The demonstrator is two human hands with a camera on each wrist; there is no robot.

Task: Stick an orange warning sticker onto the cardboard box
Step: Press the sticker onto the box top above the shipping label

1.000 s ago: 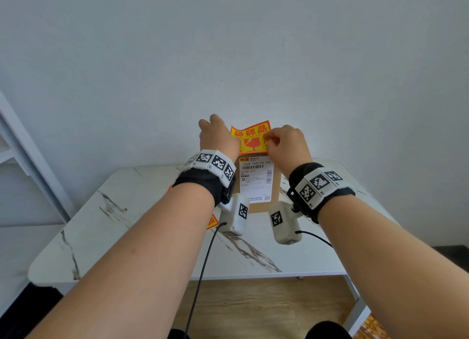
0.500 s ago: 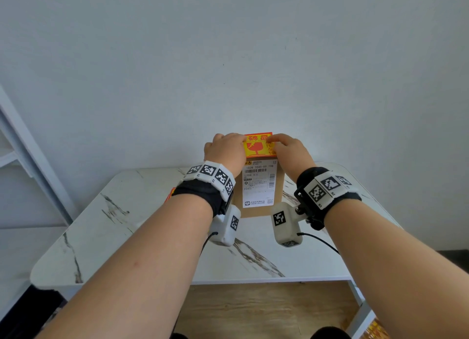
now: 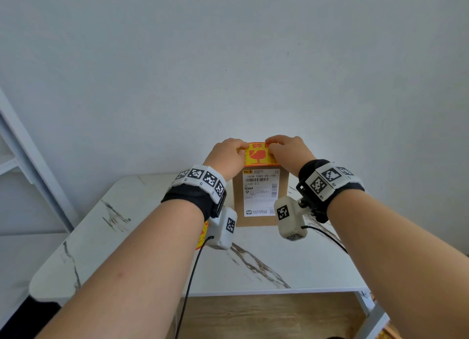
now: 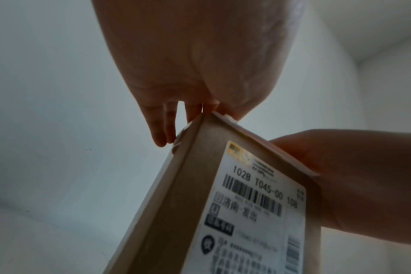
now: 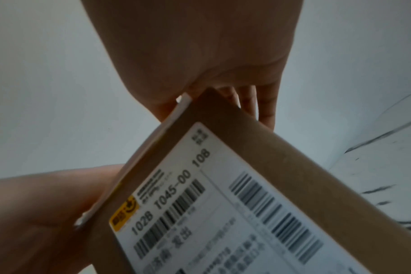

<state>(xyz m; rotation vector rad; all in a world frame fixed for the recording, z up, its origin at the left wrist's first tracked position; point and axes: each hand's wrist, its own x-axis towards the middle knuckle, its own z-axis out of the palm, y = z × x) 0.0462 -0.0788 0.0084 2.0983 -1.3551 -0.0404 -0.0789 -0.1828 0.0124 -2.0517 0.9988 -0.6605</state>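
Observation:
A brown cardboard box [image 3: 253, 221] with a white shipping label stands upright on the table, near the wall. The orange warning sticker [image 3: 258, 156] lies on its top face. My left hand [image 3: 228, 156] presses the sticker's left end and my right hand [image 3: 288, 149] its right end. In the left wrist view the left hand [image 4: 200, 64] bears on the box [image 4: 176, 204] top while its fingers hang straight behind. The sticker's [image 4: 228, 117] white edge runs along the top rim. The right wrist view shows the right hand [image 5: 211, 55] placed the same way on the box [image 5: 282, 148].
The white marble-pattern table [image 3: 127, 224] stands against a plain wall. More orange stickers [image 3: 201, 237] lie on it under my left wrist. A white shelf frame [image 3: 25, 148] stands at the far left. Wooden floor shows below the table's front edge.
The sticker was held up in the air above the box by both hands. It has come down and now lies on the box top with both hands pressing it.

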